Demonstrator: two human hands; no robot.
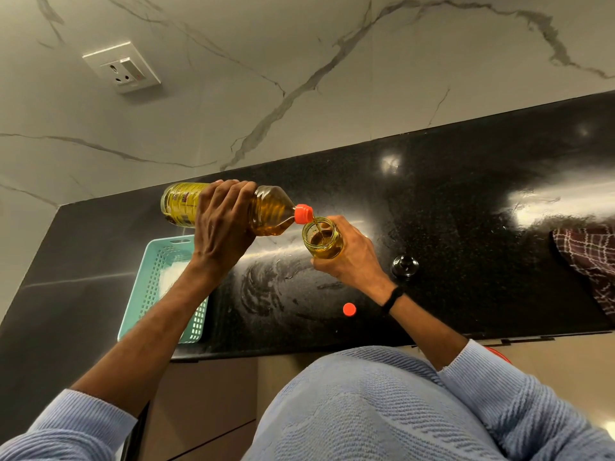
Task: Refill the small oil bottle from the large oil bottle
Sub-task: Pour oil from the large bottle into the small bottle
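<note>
**Work Surface: Layout and Contents**

A polished black stone countertop [466,181] is set against a white marble-patterned wall. Bright light reflections are seen on its right half, and dull smears [266,287] are spread across the middle.

Four items are placed directly on the surface:

1. A teal perforated basket [153,261] is positioned at the left, close to the front edge. Something white is contained in it.
2. A red cap [349,309] is laid flat near the front edge, right of centre.
3. A clear round stopper [404,265] is located behind and right of the cap, apart from it.
4. A dark checked cloth [592,257] is laid at the far right, cut off by the frame edge.
</note>
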